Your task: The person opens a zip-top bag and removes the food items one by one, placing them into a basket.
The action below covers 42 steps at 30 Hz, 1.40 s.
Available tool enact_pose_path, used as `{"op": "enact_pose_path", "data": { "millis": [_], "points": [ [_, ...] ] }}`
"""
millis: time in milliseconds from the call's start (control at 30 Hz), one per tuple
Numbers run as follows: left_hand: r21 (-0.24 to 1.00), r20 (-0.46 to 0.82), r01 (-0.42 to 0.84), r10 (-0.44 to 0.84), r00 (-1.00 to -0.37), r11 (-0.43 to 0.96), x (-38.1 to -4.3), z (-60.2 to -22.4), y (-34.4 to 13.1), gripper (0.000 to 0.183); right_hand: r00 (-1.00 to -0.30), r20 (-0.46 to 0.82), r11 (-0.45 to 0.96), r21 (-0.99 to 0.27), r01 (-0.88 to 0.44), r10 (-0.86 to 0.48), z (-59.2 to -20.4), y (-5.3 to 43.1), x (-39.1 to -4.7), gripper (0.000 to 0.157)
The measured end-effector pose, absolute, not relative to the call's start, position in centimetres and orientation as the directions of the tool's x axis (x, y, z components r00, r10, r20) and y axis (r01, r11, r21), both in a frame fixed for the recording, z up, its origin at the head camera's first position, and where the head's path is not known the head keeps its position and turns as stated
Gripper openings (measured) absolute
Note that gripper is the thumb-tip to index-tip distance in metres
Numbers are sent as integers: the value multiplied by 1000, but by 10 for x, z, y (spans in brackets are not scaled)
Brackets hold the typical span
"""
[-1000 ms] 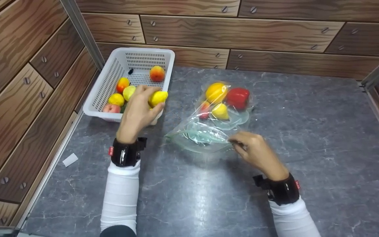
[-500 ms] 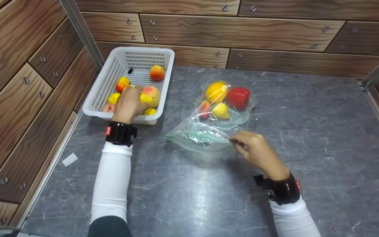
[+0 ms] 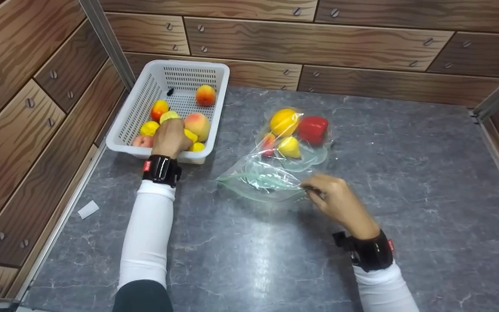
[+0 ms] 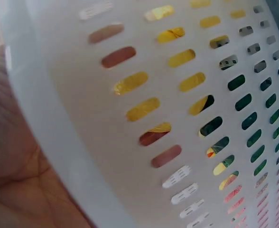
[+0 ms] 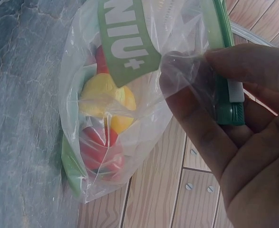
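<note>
My left hand is down inside the near end of a white plastic basket. Its fingers are hidden, so a grip cannot be made out. Around it lie a yellow fruit, a large peach, a yellow-green fruit and a pink fruit. In the left wrist view the basket wall covers most of the palm. My right hand pinches the edge of a clear zip bag. Inside the bag are an orange-yellow fruit, a red pepper, a yellow pear and a small red fruit.
Two red-orange fruits, one near and one far, sit deeper in the basket. A white paper scrap lies on the grey marbled table. Wood-patterned walls stand at the back and sides.
My left hand has lowered from above the basket, where it held a lemon, to among the fruit inside. The right hand stays on the bag edge.
</note>
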<state>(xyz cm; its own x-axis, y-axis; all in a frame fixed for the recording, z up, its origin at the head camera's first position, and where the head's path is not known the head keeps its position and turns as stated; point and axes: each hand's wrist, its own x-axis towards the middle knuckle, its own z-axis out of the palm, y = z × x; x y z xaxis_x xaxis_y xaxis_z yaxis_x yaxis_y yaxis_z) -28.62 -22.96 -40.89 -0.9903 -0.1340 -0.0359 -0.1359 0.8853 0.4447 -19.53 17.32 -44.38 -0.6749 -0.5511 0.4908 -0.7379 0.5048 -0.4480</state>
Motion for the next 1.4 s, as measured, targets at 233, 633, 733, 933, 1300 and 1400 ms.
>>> {"op": "enact_pose_path", "data": {
  "millis": [233,633,733,933,1300,1400],
  "points": [
    [446,-63,-136,-120,-991,885,-288,-412,-231,36,-680,486,511,-449,-733,-548,-443,173,-195,26],
    [606,73,320,349,-934,729,-215,-358,-170,21,-673,496,496,-455,-740,-548,-445,174,-197,25],
    [601,32,455,549,-835,657,-188,-353,-143,20,-665,511,488,-452,-747,-544,-445,175,-198,25],
    [460,-77,524,620,-781,717,-166,-383,-91,23,-655,525,487,-438,-755,-543,-443,175,-198,24],
    [311,-89,381,426,-901,871,-210,-444,-46,57,-665,514,503,-435,-747,-542,-440,176,-195,25],
    [214,-105,377,405,-908,901,-228,-448,-34,68,-665,518,506,-432,-746,-539,-440,177,-194,25]
  ]
}}
